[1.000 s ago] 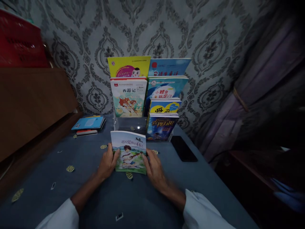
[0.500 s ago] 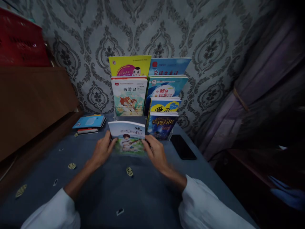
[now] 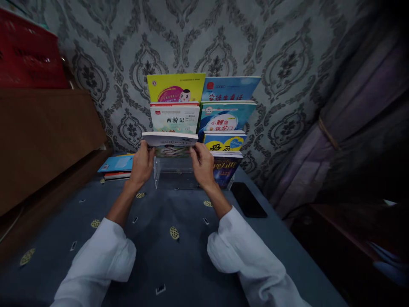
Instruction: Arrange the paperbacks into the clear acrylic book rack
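Observation:
Between my two hands is a thin paperback book (image 3: 171,147), tilted so that its top edge faces me. My left hand (image 3: 142,163) pinches its left side, and my right hand (image 3: 202,163) grips the right side. It hangs above the front tier of a clear acrylic book rack (image 3: 172,174). Behind it, a white-covered book (image 3: 175,118) stands partly hidden, with a yellow book (image 3: 175,87) at the back. In the rack's right column stand a blue book (image 3: 231,88), a teal book (image 3: 226,115), a yellow-and-blue book (image 3: 225,142) and a dark blue book (image 3: 226,168).
A black phone (image 3: 248,199) lies right of the rack. Several books (image 3: 115,164) are stacked flat at the left, near a brown wooden cabinet (image 3: 47,140) with a red box (image 3: 30,53) on top. A purple curtain (image 3: 306,157) hangs at the right.
Both hands have lifted the paperback and carried it forward toward the rack. Its cover has tipped back, and it now hides the lower part of the white-covered book.

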Available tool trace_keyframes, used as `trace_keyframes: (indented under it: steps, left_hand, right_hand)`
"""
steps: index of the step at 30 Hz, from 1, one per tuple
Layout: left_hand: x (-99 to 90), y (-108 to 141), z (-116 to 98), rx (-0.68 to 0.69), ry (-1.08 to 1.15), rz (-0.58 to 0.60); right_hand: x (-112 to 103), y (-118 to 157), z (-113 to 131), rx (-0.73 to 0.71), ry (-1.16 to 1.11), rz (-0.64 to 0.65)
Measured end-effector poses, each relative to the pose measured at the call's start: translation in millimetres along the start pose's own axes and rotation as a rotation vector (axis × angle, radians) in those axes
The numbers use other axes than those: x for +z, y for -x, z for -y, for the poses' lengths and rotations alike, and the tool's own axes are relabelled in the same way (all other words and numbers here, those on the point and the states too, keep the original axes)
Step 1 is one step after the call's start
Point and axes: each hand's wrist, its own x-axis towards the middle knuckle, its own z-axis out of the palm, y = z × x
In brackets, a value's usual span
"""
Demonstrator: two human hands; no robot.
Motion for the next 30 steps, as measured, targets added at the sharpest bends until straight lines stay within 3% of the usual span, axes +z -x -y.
trace_keyframes:
  steps: [9,18,24,30]
  left_hand:
    - [17.7,0,16,-0.047,-0.029,0.013]
    - [18.3,3,18,-0.065,0.013,0.034]
    - [28.3,8,29,-0.114,0.015,0.052]
    - [39.3,7,38,-0.061,-0.102,0.007]
  right_hand:
    - [12,2,-17,0.023,0.042,0.010]
    - [9,0,-13,0.015,0.078,0.044]
    - [13,2,-26,0.036,0.087,0.075]
    - [22,7,-40,0.087,0.135,0.112]
